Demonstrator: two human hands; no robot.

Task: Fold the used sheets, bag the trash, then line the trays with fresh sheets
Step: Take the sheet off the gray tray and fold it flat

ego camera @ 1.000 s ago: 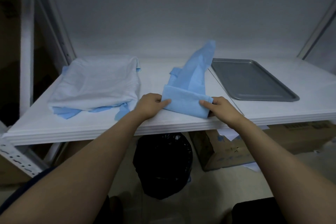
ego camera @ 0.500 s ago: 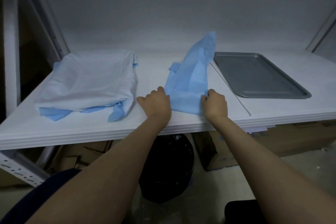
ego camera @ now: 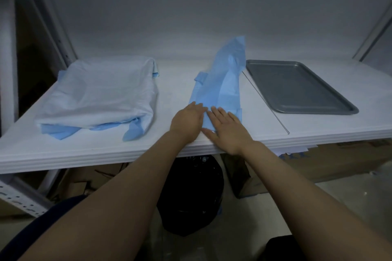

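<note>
A blue sheet (ego camera: pixel 220 82) lies in a narrow folded strip on the white shelf (ego camera: pixel 176 82), its far end standing up against the back wall. My left hand (ego camera: pixel 187 119) and my right hand (ego camera: pixel 226 129) lie flat side by side on the strip's near end, fingers straight, pressing it down by the shelf's front edge. A grey metal tray (ego camera: pixel 297 86) sits bare on the shelf to the right. A rumpled pile of white and blue sheets (ego camera: pixel 99 95) lies to the left.
Under the shelf stands a black trash bag (ego camera: pixel 191 195), with cardboard boxes (ego camera: pixel 318 165) to its right and left. A slanted metal rack post (ego camera: pixel 51 17) rises at the left, another at the far right.
Both hands let go of the folded near end they were pinching and now lie flat on it. The fold is pressed down. The hands have come together.
</note>
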